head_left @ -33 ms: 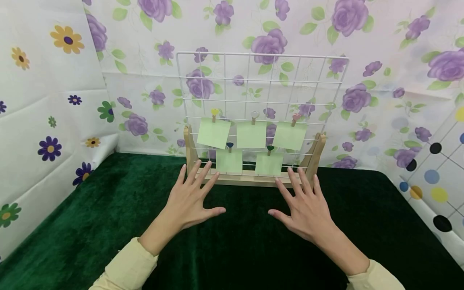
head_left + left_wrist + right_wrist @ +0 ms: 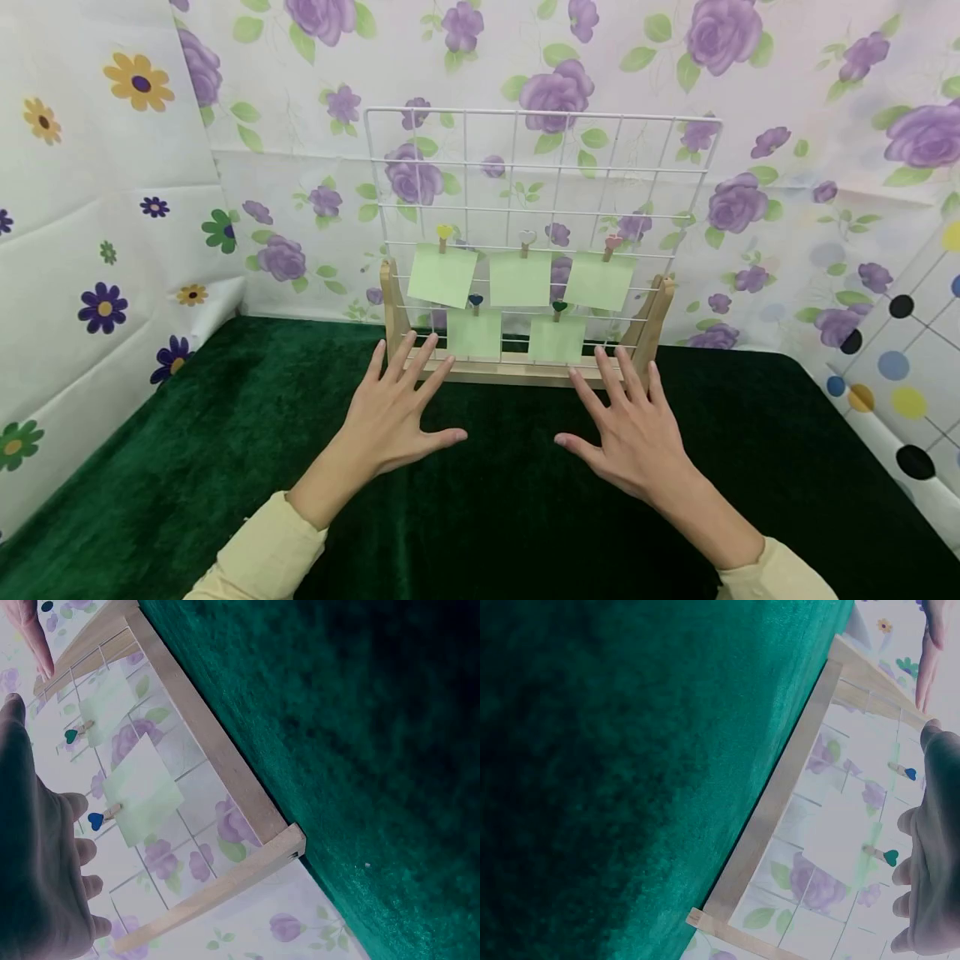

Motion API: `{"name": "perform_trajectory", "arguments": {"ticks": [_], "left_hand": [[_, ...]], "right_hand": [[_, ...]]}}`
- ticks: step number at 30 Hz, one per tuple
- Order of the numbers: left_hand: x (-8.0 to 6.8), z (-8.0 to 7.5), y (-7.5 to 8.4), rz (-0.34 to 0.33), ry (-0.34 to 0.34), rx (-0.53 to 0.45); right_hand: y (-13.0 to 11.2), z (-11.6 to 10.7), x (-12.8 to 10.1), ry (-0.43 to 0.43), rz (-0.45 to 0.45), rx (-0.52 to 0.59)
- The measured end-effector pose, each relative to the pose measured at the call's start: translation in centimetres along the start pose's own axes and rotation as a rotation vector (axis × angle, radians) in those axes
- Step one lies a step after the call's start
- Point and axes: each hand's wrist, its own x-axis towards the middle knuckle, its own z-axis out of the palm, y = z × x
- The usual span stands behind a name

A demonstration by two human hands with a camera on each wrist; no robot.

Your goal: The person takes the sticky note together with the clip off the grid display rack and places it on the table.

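A white wire grid [image 2: 536, 208] stands upright in a wooden stand [image 2: 652, 321]. Heart-topped mini clothespins hold pale green paper notes on it: three above, including the middle upper note [image 2: 521, 280], and two below, the left lower note [image 2: 474, 335] and the right lower note [image 2: 557, 340]. A dark blue clothespin [image 2: 103, 816] and a dark green clothespin [image 2: 881, 855] show in the wrist views. With fingers spread and nothing held, my left hand [image 2: 390, 417] is before the stand's left end. My right hand [image 2: 633, 433], likewise spread and bare, is before its right end.
Dark green velvety cloth [image 2: 487, 500] covers the table. Behind the grid hangs a white sheet with purple roses [image 2: 285, 183]. Flower-print cloth [image 2: 67, 250] stands at the left, and dotted cloth [image 2: 892, 400] at the right.
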Motion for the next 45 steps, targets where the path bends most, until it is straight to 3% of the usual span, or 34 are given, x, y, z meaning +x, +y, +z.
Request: {"name": "perform_trajectory", "arguments": {"ticks": [7,12,17,23,29,39,45], "left_hand": [[-0.1,0.1,-0.1,0.004,0.006,0.005],[-0.2,-0.2,-0.1,-0.009,-0.042,0.006],[-0.1,-0.6,-0.2,-0.074,-0.104,-0.072],[-0.1,-0.9,-1.0,-0.245,-0.051,-0.227],[-0.2,-1.7,-1.8,-0.362,-0.023,-0.433],[0.1,-3.3,-3.5,-0.445,-0.059,-0.759],[1.6,-3.6,-4.5,-0.457,-0.028,-0.859]], "right_hand": [[-0.1,0.1,0.0,0.013,-0.008,-0.008],[-0.2,0.2,0.0,0.003,-0.005,0.006],[-0.3,0.8,0.0,-0.019,0.005,0.115],[0.2,1.7,0.2,-0.005,0.036,0.294],[0.7,1.4,0.7,0.043,0.095,0.428],[0.4,-0.8,3.3,0.02,0.138,0.616],[-0.1,-3.0,6.5,-0.009,0.11,0.757]]}}
